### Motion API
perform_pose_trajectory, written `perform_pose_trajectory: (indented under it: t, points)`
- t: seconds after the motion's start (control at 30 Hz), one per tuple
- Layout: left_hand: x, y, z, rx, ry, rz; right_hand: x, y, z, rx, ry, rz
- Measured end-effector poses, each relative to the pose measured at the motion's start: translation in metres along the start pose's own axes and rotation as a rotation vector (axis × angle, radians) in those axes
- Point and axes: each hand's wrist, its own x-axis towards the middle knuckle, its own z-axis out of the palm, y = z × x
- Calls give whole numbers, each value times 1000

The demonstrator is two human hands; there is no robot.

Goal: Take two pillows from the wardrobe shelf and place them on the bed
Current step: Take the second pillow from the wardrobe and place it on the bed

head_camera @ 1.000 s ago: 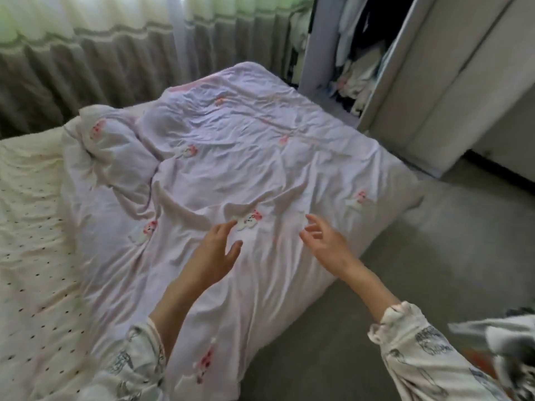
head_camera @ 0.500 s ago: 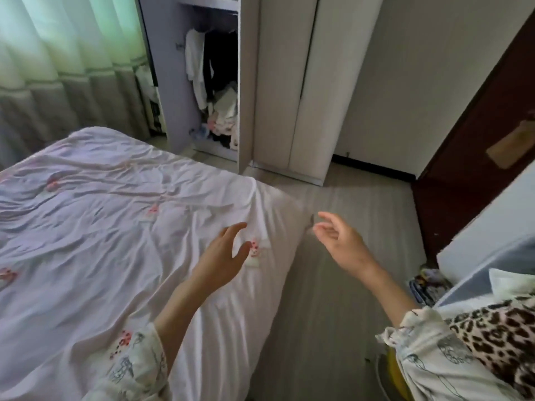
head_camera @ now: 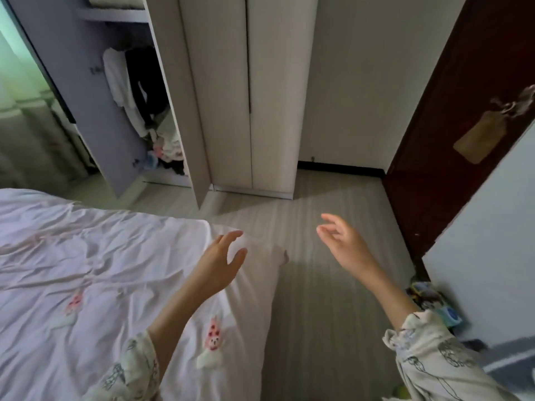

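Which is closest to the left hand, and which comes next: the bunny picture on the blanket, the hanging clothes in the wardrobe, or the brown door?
Measured from the left hand in the head view:
1. Bunny picture on the blanket, just below the forearm.
2. Hanging clothes, up left inside the open wardrobe.
3. Brown door, far right across the floor.

Bed (head_camera: 86,270) at left, wardrobe (head_camera: 202,96) behind it, door (head_camera: 451,140) to the right.
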Motion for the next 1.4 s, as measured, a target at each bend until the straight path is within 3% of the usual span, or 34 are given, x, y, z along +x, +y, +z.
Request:
perform_pose_trajectory:
  t: [0.5, 0.63, 0.9, 1.17, 1.4]
  points:
    - [285, 49, 72, -26, 73, -88, 311, 57, -99, 38, -91, -44]
    - [354, 38, 71, -27, 192, -154, 388, 64, -92, 58, -154, -71]
    - [502, -16, 87, -118, 281, -246, 568, 74, -36, 46, -268, -116]
    - [636, -73, 30, -129, 409, -386, 742, 26, 35, -16, -454, -200]
    - [685, -143, -18, -132, 506, -559, 850, -9, 144, 38, -652, -264]
